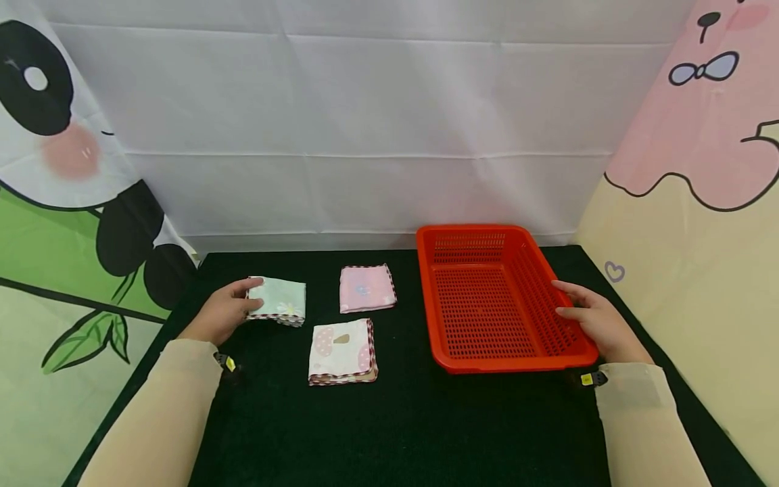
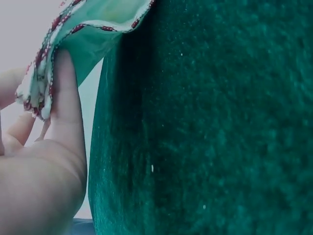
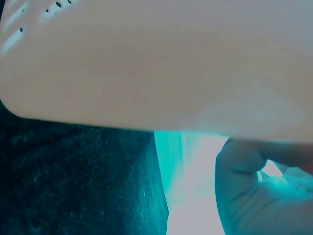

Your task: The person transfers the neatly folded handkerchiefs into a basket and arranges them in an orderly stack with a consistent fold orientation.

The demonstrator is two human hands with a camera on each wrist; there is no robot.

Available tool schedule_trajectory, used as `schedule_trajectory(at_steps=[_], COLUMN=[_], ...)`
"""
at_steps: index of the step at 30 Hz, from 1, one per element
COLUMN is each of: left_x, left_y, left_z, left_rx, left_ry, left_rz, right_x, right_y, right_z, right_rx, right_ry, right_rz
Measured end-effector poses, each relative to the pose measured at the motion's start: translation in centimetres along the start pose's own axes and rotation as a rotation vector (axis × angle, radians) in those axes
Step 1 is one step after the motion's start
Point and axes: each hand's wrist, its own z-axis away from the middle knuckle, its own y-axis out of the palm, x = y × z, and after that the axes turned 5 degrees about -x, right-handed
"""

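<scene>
My left hand (image 1: 224, 310) pinches the left edge of a folded mint-green handkerchief (image 1: 281, 297) with a checked border. In the left wrist view the thumb lies against one face of the handkerchief (image 2: 98, 36), and its layered edge sits between thumb and fingers. Just right of it are a folded pink handkerchief (image 1: 365, 289) and, nearer me, a folded white one with pink patterns (image 1: 339, 348). My right hand (image 1: 602, 323) grips the right rim of a red plastic basket (image 1: 433, 304). In the right wrist view the basket wall (image 3: 146, 83) fills the upper part and hides some fingers.
A dark green cloth (image 1: 402, 433) covers the table. Behind it hangs a white curtain (image 1: 365, 135), with a panda print (image 1: 67, 149) at the left and a pink animal print (image 1: 700, 135) at the right. The basket's slotted floor (image 1: 487, 304) shows nothing lying on it.
</scene>
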Motion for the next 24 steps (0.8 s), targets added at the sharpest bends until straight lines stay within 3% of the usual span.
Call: schedule_trajectory(at_steps=[5, 10, 17, 24], left_x=[-0.3, -1.8, -4.8, -6.6], left_y=[0.4, 1.7, 4.5, 7.6], left_z=[0.0, 0.4, 1.1, 1.9], left_rx=[0.024, 0.025, 0.041, 0.084], left_ry=[0.002, 0.031, 0.104, 0.199], left_rz=[0.144, 0.261, 0.470, 0.533], right_x=[0.0, 0.0, -0.3, -0.4], right_y=[0.1, 0.1, 0.2, 0.3], right_z=[0.1, 0.2, 0.2, 0.2], right_rx=[-0.004, -0.009, -0.023, -0.040], right_ry=[-0.002, -0.002, 0.002, -0.014], right_rz=[0.003, -0.006, 0.003, 0.009])
